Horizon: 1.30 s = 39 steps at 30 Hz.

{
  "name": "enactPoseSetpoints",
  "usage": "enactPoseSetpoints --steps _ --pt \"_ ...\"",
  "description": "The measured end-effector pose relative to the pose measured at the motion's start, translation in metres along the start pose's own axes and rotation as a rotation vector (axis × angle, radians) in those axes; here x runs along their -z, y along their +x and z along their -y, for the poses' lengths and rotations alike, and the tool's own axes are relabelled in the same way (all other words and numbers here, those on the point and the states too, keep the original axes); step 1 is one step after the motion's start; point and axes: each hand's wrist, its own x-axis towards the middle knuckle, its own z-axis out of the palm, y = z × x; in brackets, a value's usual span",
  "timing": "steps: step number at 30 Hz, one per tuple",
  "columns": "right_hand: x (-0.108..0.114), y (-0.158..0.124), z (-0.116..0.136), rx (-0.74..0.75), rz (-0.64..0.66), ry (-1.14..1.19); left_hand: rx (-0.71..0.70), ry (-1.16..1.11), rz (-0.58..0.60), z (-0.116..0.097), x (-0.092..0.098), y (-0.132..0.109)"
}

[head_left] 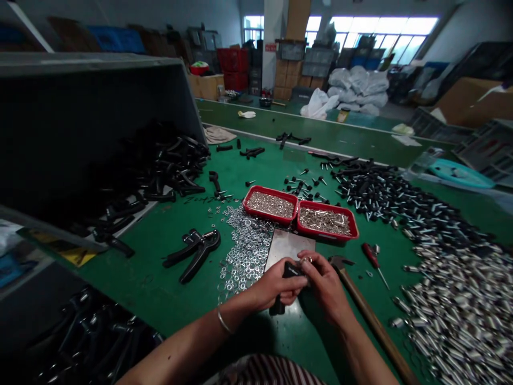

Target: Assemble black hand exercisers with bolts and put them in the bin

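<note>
My left hand [276, 283] is wrapped round a black plastic handle piece [294, 270], whose lower end shows beneath the fingers. With its fingertips, my right hand [325, 280] pinches a small shiny metal part [308, 260] against the top of that piece; its exact kind is too small to tell. Both hands are over a flat metal plate [287, 246]. To the left lies a black hand gripper with a spring [196, 250]. Loose nuts and washers [247, 254] spread between it and the plate.
Two red trays [298, 214] of small metal pins stand behind the plate. A hammer [368, 310] and a red-handled screwdriver [374, 262] lie at right, beside piles of metal cylinders [460, 305] and black-headed bolts [385, 192]. A tipped grey bin [192, 96] holds black handles at left.
</note>
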Motion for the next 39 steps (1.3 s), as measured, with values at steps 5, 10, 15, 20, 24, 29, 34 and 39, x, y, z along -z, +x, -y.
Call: enactPoseSetpoints --steps 5,10,15,20,24,29,34,39 --pt "-0.014 0.001 0.028 0.205 0.104 -0.175 0.053 0.048 0.077 -0.004 -0.003 -0.006" --pt "-0.034 0.01 0.037 0.337 0.153 -0.308 -0.051 0.273 0.017 -0.008 0.005 -0.018" --pt "-0.034 0.047 0.0 0.13 0.269 -0.322 -0.074 0.427 -0.151 -0.028 0.03 -0.041" --pt "-0.06 0.089 -0.022 0.376 0.246 -1.191 -0.255 0.506 -0.522 -0.062 0.056 -0.053" --pt "-0.078 0.104 -0.027 0.358 0.235 -1.44 -0.273 0.53 -0.6 -0.074 0.069 -0.052" --pt "-0.08 0.109 -0.027 0.355 0.284 -1.462 -0.323 0.539 -0.666 -0.066 0.073 -0.025" --pt "-0.076 0.113 -0.021 0.365 0.322 -1.382 -0.435 0.509 -0.699 -0.061 0.065 0.013" --pt "-0.047 0.108 -0.009 0.371 0.247 -1.178 -0.488 0.608 -0.65 -0.063 0.064 0.015"
